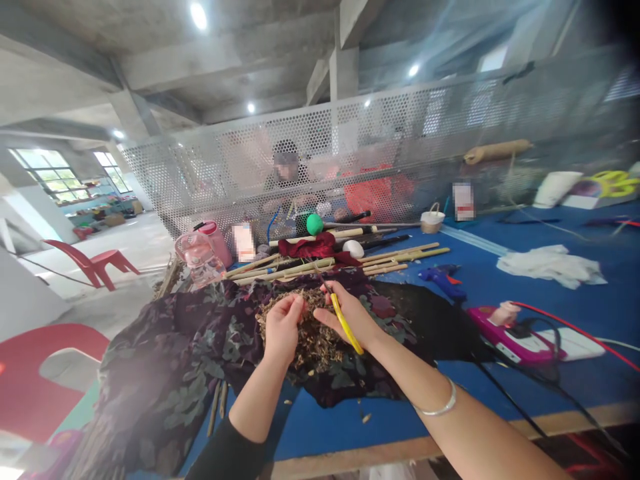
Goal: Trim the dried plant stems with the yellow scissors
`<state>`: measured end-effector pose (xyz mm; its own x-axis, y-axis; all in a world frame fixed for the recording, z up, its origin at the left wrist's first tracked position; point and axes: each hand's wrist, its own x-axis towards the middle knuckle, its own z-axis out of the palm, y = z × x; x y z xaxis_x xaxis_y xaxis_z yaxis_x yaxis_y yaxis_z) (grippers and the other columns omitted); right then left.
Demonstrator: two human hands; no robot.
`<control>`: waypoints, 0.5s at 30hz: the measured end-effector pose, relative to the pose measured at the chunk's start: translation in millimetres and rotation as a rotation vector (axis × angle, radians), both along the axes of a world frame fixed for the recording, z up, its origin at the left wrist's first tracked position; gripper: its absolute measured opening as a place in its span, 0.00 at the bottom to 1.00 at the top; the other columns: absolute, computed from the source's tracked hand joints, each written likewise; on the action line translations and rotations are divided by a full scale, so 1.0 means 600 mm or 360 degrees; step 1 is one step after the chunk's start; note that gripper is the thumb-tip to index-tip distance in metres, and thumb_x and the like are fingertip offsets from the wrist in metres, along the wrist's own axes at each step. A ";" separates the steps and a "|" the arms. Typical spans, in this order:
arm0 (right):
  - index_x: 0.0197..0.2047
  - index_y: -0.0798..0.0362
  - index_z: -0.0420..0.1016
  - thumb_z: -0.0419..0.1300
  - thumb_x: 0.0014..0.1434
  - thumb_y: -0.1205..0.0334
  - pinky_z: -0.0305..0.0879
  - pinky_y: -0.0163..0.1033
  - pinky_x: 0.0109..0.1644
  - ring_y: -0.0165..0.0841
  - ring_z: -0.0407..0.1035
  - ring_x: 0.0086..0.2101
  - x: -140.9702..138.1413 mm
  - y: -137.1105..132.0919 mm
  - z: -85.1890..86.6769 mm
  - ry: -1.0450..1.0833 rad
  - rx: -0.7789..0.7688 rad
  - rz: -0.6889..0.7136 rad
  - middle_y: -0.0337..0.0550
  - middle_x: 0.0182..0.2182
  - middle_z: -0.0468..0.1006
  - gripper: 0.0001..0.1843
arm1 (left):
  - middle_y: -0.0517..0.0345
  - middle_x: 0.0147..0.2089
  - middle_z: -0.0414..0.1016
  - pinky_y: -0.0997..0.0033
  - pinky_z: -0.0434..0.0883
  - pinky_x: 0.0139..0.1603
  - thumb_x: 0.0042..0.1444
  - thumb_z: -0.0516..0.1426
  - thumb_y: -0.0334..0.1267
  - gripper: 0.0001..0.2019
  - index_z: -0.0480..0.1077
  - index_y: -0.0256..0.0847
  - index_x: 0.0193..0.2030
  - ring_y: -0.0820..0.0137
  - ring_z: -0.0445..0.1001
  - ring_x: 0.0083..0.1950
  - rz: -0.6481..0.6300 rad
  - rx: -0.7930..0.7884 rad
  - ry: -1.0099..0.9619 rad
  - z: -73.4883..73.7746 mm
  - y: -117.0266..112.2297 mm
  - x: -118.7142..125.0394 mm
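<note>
My right hand [356,312] grips a pair of scissors [346,325] with yellow handles. Their dark blades point up and away, past my fingers. My left hand [283,325] is closed in a pinch beside it, thumb against fingers; what it holds is too small to tell. Under and between both hands lies a heap of brown dried plant matter [320,350]. It rests on a dark cloth with a leaf pattern [200,333], spread over the blue table [400,427].
Behind the heap lie bamboo sticks [300,268], dark red fabric [307,247] and a green ball [315,224]. To the right are a blue glue gun [444,280], a pink power strip [515,337] with cables, and white cloth [553,265]. A person sits behind the perforated metal screen [215,167].
</note>
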<state>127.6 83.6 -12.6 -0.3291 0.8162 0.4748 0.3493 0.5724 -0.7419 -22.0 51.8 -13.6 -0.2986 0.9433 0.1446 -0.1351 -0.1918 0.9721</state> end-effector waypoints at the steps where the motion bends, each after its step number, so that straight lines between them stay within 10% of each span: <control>1: 0.48 0.52 0.62 0.63 0.48 0.50 0.65 0.41 0.43 0.36 0.69 0.37 0.002 0.001 -0.002 -0.0095 0.0078 0.0027 0.44 0.38 0.72 0.27 | 0.61 0.26 0.72 0.78 0.62 0.29 0.45 0.61 0.46 0.14 0.73 0.36 0.31 0.77 0.67 0.27 -0.0027 -0.0010 -0.0175 0.002 0.001 -0.001; 15: 0.54 0.53 0.60 0.67 0.41 0.45 0.60 0.49 0.53 0.42 0.64 0.48 -0.007 -0.002 -0.012 -0.0319 0.0319 0.0201 0.52 0.46 0.69 0.40 | 0.60 0.24 0.71 0.79 0.64 0.29 0.38 0.65 0.38 0.10 0.72 0.35 0.26 0.79 0.67 0.26 -0.0281 -0.0104 -0.0613 0.008 -0.008 0.002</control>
<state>123.7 82.1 -20.0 -0.5253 0.6595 0.5377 0.3941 0.7486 -0.5332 -20.6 46.8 -8.9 -0.1524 0.9883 -0.0079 -0.5158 -0.0728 0.8536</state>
